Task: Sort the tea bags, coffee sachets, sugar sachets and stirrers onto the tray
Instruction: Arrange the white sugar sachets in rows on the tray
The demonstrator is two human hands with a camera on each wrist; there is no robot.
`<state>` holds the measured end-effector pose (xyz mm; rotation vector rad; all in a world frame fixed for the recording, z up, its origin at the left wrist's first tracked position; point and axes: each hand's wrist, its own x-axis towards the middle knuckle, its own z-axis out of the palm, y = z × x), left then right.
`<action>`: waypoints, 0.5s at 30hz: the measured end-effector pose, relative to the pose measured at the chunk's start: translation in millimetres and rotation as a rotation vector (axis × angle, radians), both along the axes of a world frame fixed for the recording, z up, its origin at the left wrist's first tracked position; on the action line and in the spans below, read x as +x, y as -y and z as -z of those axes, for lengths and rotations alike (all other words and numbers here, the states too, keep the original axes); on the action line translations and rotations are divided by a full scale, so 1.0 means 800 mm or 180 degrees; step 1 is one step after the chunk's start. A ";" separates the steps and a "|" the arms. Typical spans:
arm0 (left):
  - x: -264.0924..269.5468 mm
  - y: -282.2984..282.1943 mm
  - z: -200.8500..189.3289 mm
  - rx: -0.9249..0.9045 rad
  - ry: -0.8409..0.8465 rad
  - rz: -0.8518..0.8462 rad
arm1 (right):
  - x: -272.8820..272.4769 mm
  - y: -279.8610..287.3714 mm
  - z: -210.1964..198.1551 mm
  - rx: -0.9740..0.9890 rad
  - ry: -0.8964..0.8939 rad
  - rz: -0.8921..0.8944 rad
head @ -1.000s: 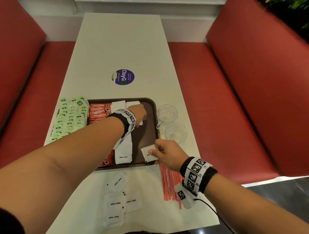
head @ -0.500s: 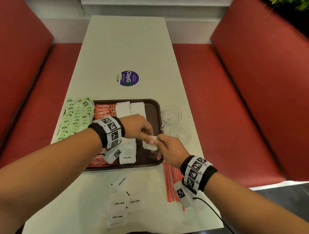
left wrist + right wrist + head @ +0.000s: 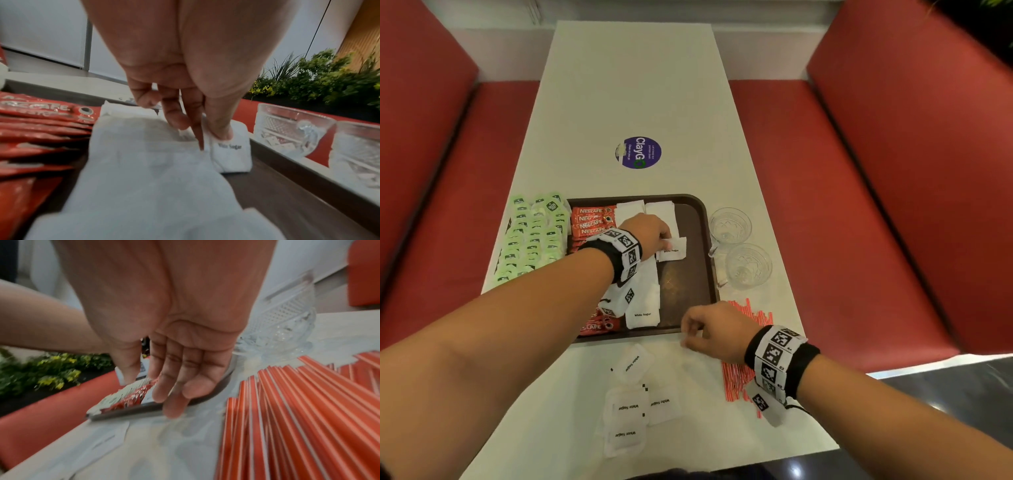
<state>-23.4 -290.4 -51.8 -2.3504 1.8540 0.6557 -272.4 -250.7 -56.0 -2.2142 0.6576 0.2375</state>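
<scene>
The brown tray (image 3: 683, 291) lies mid-table with red coffee sachets (image 3: 592, 219) and rows of white sugar sachets (image 3: 643, 301) on it. My left hand (image 3: 666, 240) is over the tray's far part and pinches one sugar sachet (image 3: 674, 249) between thumb and fingers; the left wrist view shows that sachet (image 3: 232, 154) touching the tray beside a white row. My right hand (image 3: 690, 337) hovers at the tray's near edge, fingers relaxed and holding nothing (image 3: 150, 389). Several loose sugar sachets (image 3: 628, 407) lie on the table in front of the tray. Green tea bags (image 3: 530, 240) cover the tray's left side.
Red stirrers (image 3: 738, 380) lie fanned out on the table under my right wrist, also seen as stirrers (image 3: 298, 418) in the right wrist view. Two glass cups (image 3: 739, 246) stand just right of the tray. A purple sticker (image 3: 638, 152) marks the table beyond. Red benches flank both sides.
The sugar sachet passed from my right hand to my left, which carried it to the far part of the tray. My right hand drew back to the tray's near edge, empty.
</scene>
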 end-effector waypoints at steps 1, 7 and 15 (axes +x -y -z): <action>0.000 0.003 0.003 0.0016 0.0098 -0.0047 | 0.001 -0.005 0.002 -0.0127 -0.0088 -0.0218; 0.003 0.008 0.011 0.0098 0.0593 -0.0223 | 0.010 -0.030 0.012 -0.0365 -0.0405 -0.0627; -0.008 -0.059 -0.023 -0.0494 -0.0056 -0.0031 | 0.023 -0.080 0.018 -0.0543 -0.0622 -0.0713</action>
